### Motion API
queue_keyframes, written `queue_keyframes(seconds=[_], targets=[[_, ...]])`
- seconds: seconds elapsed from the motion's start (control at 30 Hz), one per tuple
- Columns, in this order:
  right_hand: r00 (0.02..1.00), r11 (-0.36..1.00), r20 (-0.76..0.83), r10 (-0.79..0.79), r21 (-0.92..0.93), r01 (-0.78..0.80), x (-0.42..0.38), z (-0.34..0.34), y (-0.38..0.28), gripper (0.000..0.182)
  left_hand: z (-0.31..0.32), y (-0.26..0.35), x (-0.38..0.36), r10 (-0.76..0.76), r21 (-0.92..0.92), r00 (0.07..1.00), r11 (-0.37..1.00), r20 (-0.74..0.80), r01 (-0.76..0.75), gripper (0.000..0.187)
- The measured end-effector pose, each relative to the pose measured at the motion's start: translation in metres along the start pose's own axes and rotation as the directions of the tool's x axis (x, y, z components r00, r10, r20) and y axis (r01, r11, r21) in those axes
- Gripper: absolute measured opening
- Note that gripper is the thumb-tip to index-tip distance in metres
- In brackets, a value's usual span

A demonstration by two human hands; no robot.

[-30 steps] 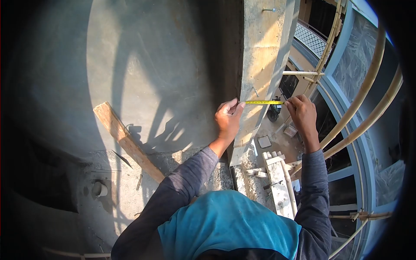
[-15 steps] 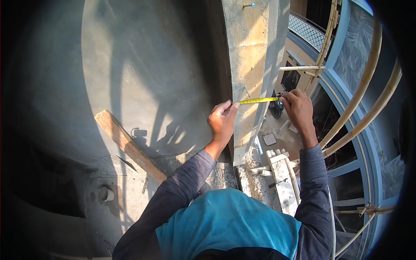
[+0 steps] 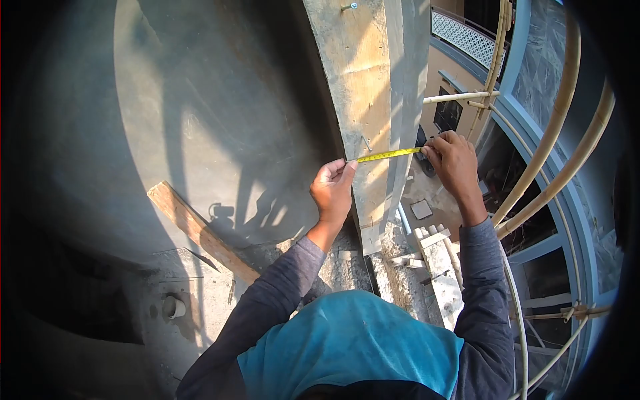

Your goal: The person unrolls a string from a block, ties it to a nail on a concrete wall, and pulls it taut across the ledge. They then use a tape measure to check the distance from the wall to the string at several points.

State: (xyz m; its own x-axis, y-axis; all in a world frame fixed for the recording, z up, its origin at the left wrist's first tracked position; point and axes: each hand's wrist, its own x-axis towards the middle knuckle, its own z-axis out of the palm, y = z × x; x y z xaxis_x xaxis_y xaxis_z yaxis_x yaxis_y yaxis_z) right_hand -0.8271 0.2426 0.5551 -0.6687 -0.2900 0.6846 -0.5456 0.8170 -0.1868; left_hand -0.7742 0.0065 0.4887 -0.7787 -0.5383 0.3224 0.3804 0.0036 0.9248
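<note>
A yellow tape measure (image 3: 389,155) is stretched across the face of an upright wooden board (image 3: 369,87). My left hand (image 3: 332,195) pinches one end of the blade at the board's left edge. At the other end, beyond the board's right side, my right hand (image 3: 455,161) grips the tape with closed fingers; whatever else sits inside that hand is hidden. Just above the blade a nail (image 3: 366,143) sticks out of the wood. Higher up, a bolt (image 3: 349,7) projects from the same board.
A loose plank (image 3: 200,230) leans at the grey wall (image 3: 200,133) on the left. Below it a short pipe stub (image 3: 174,307) rises from the rough ledge. Bamboo poles (image 3: 557,127) stand at the right, above a drop to ground level. A white-spattered board (image 3: 441,277) lies beside my right forearm.
The view has shifted slightly, so the board and both hands appear a little further left. Both hands keep their hold, and the tape now slants up more toward the right.
</note>
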Motion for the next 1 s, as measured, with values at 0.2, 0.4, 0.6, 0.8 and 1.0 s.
queue_keyframes(seconds=[0.2,0.4,0.6,0.8,1.0], targets=[[1.0,1.0,0.003,0.005,0.021,-0.005,0.001,0.002,0.003,0.017,-0.001,-0.001,0.0,0.029,0.065,1.0,0.997,-0.012,-0.028,0.024],[1.0,1.0,-0.006,-0.02,-0.005,0.02,-0.001,0.005,0.005,0.017,0.002,0.0,-0.001,0.016,0.052,0.999,0.999,-0.034,-0.014,0.029],[0.999,0.999,-0.028,-0.046,-0.003,0.045,0.0,0.009,0.005,0.017,0.006,0.008,-0.004,0.032,0.097,0.999,0.995,-0.036,-0.028,0.028],[0.995,0.996,-0.063,-0.071,0.046,0.074,0.001,0.021,0.001,0.017,0.005,0.002,-0.003,0.022,0.109,0.998,0.994,-0.054,-0.016,0.027],[0.995,0.995,-0.064,-0.078,0.059,0.082,0.003,0.025,-0.003,0.017,0.003,0.0,-0.001,0.018,0.105,0.999,0.994,-0.044,-0.013,0.027]])
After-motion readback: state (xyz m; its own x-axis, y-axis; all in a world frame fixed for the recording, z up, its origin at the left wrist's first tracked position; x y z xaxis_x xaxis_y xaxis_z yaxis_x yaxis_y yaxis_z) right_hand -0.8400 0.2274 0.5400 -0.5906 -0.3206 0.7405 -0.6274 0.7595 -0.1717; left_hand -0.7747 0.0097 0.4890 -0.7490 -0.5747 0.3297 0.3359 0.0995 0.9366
